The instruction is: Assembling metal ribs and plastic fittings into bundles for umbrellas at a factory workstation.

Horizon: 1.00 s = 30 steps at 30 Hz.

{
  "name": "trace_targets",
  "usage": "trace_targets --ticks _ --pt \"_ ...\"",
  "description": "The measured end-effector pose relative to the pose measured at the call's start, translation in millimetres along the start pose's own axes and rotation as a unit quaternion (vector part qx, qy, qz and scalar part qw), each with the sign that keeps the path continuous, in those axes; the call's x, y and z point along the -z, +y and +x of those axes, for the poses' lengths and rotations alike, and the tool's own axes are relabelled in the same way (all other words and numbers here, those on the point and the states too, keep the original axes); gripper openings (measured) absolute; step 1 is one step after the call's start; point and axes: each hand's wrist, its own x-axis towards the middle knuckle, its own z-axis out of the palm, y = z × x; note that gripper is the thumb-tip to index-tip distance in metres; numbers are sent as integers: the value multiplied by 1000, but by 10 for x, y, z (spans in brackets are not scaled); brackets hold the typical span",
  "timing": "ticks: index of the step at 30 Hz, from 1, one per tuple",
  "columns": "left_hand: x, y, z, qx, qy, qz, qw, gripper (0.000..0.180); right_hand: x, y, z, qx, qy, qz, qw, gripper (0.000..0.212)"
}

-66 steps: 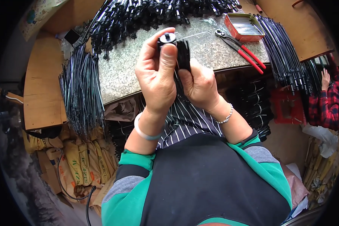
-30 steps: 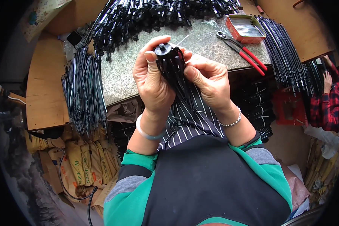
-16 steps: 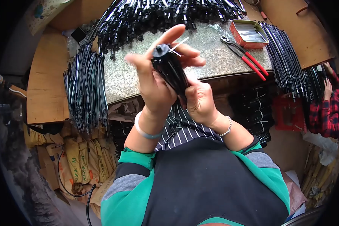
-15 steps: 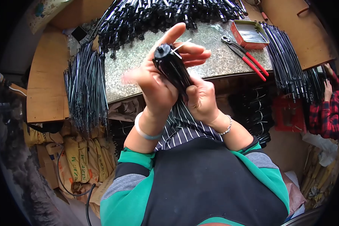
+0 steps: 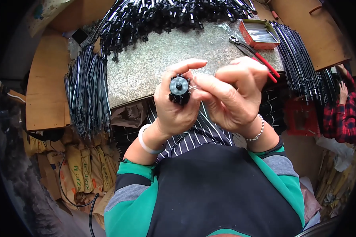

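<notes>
My left hand (image 5: 172, 100) wraps round what looks like a folded black umbrella frame (image 5: 178, 87), its round end with a small central knob facing up. Black rib tips ring that disc. Thin white ends of a tie (image 5: 192, 87) stick out at its right side. Close against them, my right hand (image 5: 237, 93) has thumb and index finger pinched at the tie. The fingertips partly hide the spot where they meet it. Most of the frame's length drops out of sight behind the left hand.
Many black frames (image 5: 158, 19) lie heaped at the back of the speckled tabletop (image 5: 134, 75). Bundles of thin black ribs hang at the left (image 5: 89, 91) and right (image 5: 300, 59). Red-handled pliers (image 5: 265, 65) lie by a tin (image 5: 261, 34) of thin rods. A co-worker's sleeve (image 5: 340, 118) shows far right.
The frame has turned so its round end faces up, lower than before. My left fingers have closed round it. My right hand has left its lower part and come up to the white tie.
</notes>
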Motion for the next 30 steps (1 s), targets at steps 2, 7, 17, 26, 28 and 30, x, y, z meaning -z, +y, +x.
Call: trace_targets --ticks 2,7,17,26,28,30 --pt "-7 -43 -20 11 -17 -14 1000 29 35 -48 0 -94 -41 132 986 13" --pt "108 -32 32 167 77 -121 975 30 64 338 -296 -458 -38 357 813 16" --pt "257 -44 54 149 77 -178 970 21 535 1393 -1132 -181 -266 -363 874 28" --pt "273 -89 67 138 76 -101 982 19 684 1102 -1100 -464 -179 209 842 19" --pt "283 -119 65 127 50 -47 990 23 710 781 -911 -537 -119 501 668 19" --pt "261 -130 64 134 59 -50 988 20 713 551 -648 -478 -194 474 713 18"
